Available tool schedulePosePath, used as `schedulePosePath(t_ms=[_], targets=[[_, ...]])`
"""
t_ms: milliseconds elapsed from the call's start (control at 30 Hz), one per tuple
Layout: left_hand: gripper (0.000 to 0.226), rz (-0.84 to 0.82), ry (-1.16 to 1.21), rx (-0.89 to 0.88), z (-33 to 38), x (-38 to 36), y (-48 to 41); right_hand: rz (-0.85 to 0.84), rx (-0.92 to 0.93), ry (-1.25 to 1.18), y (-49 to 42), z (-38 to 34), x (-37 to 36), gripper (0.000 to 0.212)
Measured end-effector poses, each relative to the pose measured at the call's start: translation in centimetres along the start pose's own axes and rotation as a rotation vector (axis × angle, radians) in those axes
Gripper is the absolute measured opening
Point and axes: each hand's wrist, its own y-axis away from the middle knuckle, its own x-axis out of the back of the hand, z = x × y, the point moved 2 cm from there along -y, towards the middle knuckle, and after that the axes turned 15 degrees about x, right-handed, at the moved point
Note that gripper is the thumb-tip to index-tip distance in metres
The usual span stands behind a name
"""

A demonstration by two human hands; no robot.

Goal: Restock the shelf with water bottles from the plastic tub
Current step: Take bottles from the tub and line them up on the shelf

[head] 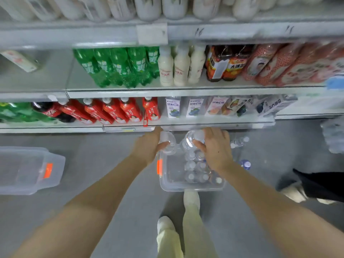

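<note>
A clear plastic tub (173,187) with an orange latch stands on the grey floor below the lowest shelf edge (186,126). Several clear water bottles (195,172) with white caps stand inside it. My left hand (149,146) grips one water bottle (169,143) just above the tub's far left corner. My right hand (216,148) grips a second water bottle (191,139) beside it, above the tub's far side. Both bottles sit close under the shelf edge.
A tub lid (28,170) with an orange latch lies on the floor at left. Loose water bottles (240,142) lie on the floor right of the tub. Shelves hold green, red and white drinks. Another person's leg and shoe (305,189) are at right. My feet stand behind the tub.
</note>
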Motion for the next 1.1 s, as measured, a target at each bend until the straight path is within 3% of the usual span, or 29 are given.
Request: schedulePosePath(t_ms=[100, 400, 567, 767, 1100], targets=[[0.044, 0.103, -0.029, -0.066, 1.5, 5.9, 2.2, 0.057, 0.004, 0.031, -1.1, -0.9, 6.9, 0.039], [0.046, 0.272, -0.001, -0.171, 5.8, 22.9, 8.5, 0.169, -0.067, -0.181, -3.2, -2.9, 25.9, 0.038], [0.051, 0.342, 0.160, -0.211, 8.5, 31.7, 12.0, 0.248, -0.175, -0.274, -4.5, -3.4, 34.2, 0.039], [0.025, 0.447, 0.371, -0.309, 11.7, 41.6, 16.2, 0.461, -0.140, -0.356, -6.1, -3.9, 43.7, 0.032], [0.025, 0.541, 0.446, -0.395, 17.0, 53.6, 20.2, 0.594, -0.067, -0.315, -10.1, -2.7, 57.1, 0.030]])
